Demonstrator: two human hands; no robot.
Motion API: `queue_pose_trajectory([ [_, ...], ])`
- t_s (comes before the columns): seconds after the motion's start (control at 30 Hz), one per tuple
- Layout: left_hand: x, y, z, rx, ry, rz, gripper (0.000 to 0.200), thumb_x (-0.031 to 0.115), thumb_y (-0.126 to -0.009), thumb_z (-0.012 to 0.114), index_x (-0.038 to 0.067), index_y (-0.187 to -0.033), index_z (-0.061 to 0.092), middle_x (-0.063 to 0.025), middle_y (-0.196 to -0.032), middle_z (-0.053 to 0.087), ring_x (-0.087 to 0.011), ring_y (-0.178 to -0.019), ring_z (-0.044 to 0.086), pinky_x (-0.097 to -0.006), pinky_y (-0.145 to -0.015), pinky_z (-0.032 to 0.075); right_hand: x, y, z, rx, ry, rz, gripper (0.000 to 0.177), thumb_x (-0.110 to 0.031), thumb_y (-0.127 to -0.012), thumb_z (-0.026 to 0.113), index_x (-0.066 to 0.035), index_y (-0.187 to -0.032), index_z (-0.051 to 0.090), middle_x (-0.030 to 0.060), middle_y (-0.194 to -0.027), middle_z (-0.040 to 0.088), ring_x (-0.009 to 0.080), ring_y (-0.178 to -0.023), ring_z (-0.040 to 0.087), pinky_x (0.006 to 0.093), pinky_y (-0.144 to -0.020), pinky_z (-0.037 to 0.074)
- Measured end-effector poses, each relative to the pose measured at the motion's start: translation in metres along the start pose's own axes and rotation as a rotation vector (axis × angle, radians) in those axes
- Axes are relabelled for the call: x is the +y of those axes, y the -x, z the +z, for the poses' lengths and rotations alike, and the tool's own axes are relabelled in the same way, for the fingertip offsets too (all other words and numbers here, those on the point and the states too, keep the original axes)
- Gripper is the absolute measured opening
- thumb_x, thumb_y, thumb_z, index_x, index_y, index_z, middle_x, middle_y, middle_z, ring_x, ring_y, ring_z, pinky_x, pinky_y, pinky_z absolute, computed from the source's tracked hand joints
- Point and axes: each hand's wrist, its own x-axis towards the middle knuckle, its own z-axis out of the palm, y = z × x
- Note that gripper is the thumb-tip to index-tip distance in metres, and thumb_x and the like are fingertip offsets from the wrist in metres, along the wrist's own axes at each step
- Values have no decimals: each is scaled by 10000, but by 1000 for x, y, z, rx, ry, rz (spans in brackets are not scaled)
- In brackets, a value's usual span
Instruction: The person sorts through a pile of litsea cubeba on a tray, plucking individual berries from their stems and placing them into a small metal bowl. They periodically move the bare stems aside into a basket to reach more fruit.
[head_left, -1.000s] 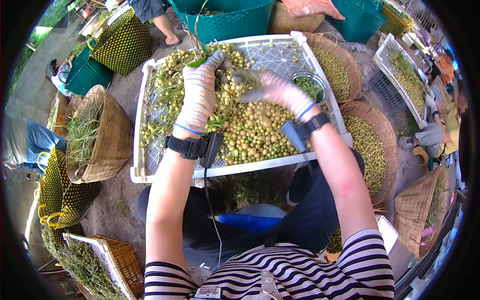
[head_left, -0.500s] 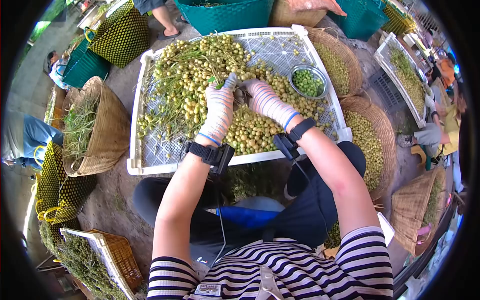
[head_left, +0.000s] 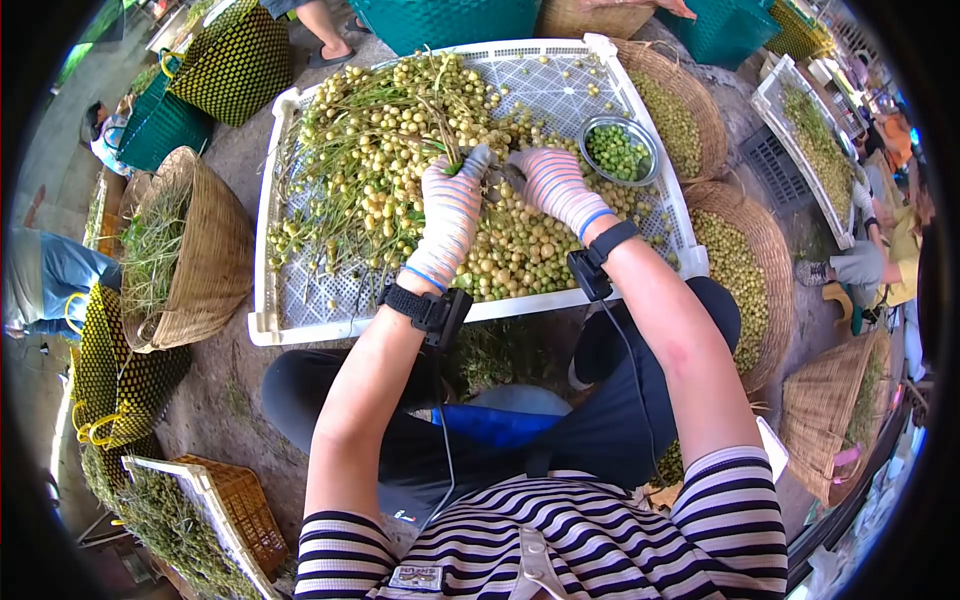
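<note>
My left hand, in a striped glove with grey fingertips, is closed around a fruit stem with a bit of green leaf. My right hand, gloved alike, is just to the right with fingers bent together; whatever lies in them I cannot make out. Both are over a heap of small round yellow-green fruit on a white mesh tray. Stemmed bunches cover the tray's left side, and loose fruit lies towards the front and right. A metal bowl on the right holds greener fruit.
Wicker baskets of fruit stand along the tray's right side. On the left are a tall basket of stems and a yellow-black woven basket. Teal baskets line the back. Other people sit or stand at both sides.
My right hand has drawn slightly to the right, widening the gap between the hands. Brown stems now stand up from my left hand. The view has shifted a little.
</note>
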Motion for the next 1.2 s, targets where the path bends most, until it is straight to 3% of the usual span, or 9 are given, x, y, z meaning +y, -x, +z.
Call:
queue_pose_trajectory([
  [0.13,10,7,1,16,-225,69,165,197,-834,621,34,-808,634,-69,-659,628,-165,-470,560,-272,-418,439,2,2,-1,-160,54,187,215,-296,-760,606,-107,-856,644,118,-822,631,294,-805,611,404,-714,490],
  [0.23,25,14,-1,55,-375,54,235,273,-827,627,38,-829,639,-52,-668,635,-153,-479,573,-255,-413,405,3,4,1,136,-6,-73,240,-323,-758,608,-97,-828,652,109,-824,641,286,-798,618,398,-707,491],
  [0.4,27,13,-1,123,-341,39,183,238,-818,647,58,-816,616,-58,-630,619,-162,-431,543,-267,-388,411,-6,-1,-12,-214,153,210,212,-293,-760,609,-100,-838,649,109,-920,624,259,-861,603,397,-732,476],
  [0.67,75,-4,-26,180,-300,174,293,335,-814,646,41,-808,632,-41,-647,627,-116,-471,544,-235,-406,340,11,10,-9,-9,102,108,308,-298,-766,620,-118,-1015,622,139,-1075,586,321,-977,555,450,-876,410],
  [0.73,79,-4,-31,155,-268,162,285,326,-826,633,41,-813,630,-24,-647,615,-110,-481,527,-237,-418,345,-4,5,-9,211,-155,22,432,-283,-745,651,-121,-1134,558,167,-1122,556,343,-1043,524,433,-934,388],
  [0.87,81,7,-31,-26,-148,-44,234,295,-867,577,67,-844,624,10,-646,577,-101,-507,492,-237,-439,333,-29,-21,0,89,-756,-234,564,-277,-722,710,-67,-1201,501,180,-1174,543,266,-1077,520,347,-952,386],
  [1.0,80,23,-36,-19,-128,-57,249,321,-857,583,75,-846,626,10,-647,582,-102,-507,500,-231,-454,321,-26,-29,30,-438,-1082,151,459,-137,-760,705,-13,-1163,526,86,-1052,617,156,-923,551,334,-826,461],
  [1.13,78,40,-58,111,-132,-10,257,300,-835,621,44,-819,633,7,-611,568,-108,-503,515,-226,-457,387,-50,-13,-36,-564,39,16,366,-325,-875,475,-17,-1017,613,194,-933,635,344,-880,608,384,-800,478],
  [1.2,89,50,-66,133,-130,59,289,315,-825,636,26,-811,633,-3,-600,559,-109,-492,508,-220,-464,415,-38,-10,-44,-685,127,89,389,-332,-889,434,-13,-1012,619,194,-970,627,316,-918,612,403,-806,476],
])
